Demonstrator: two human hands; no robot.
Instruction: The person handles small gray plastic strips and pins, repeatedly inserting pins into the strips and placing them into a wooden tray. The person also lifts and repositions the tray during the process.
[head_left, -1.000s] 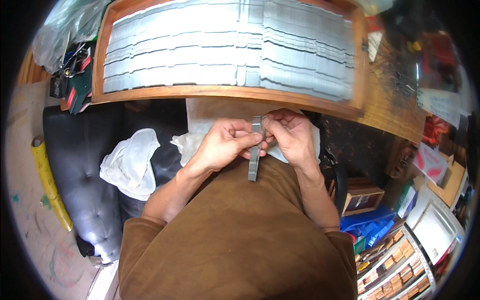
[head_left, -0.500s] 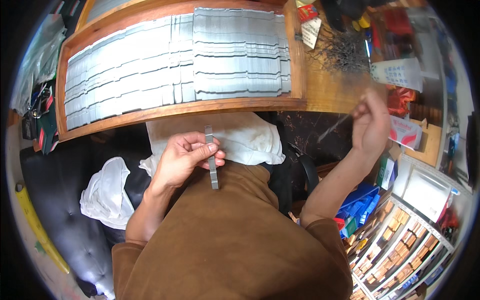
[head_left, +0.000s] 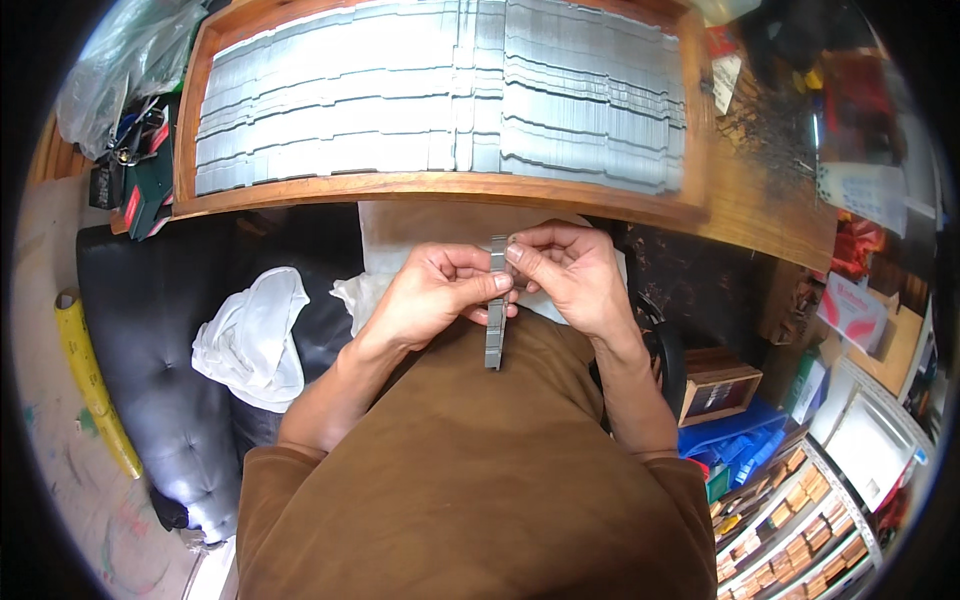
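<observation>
A narrow grey metal strip (head_left: 495,335) with stepped edges stands lengthwise in front of my brown shirt. My left hand (head_left: 425,292) pinches it around its middle, thumb on the front face and fingers behind. At the strip's upper end is my right hand (head_left: 575,275), its thumb and forefinger pressed together against the strip's edge. Whatever sits between those fingertips is too small to make out. Just beyond both hands, a wooden tray (head_left: 400,188) holds tightly packed rows of similar grey metal strips (head_left: 330,110).
Dark thin wire-like pieces (head_left: 775,125) lie heaped on the wooden tabletop (head_left: 750,215) right of the tray. A white cloth (head_left: 385,235) covers my lap. A white bag (head_left: 255,340) rests on the black padded seat (head_left: 150,370) at left. Blue plastic items (head_left: 740,440) sit low right.
My right hand has come from the tabletop's right edge, where a thin blurred thing trailed from its fingers, to the strip's upper end. The view has shifted, placing the tray farther right.
</observation>
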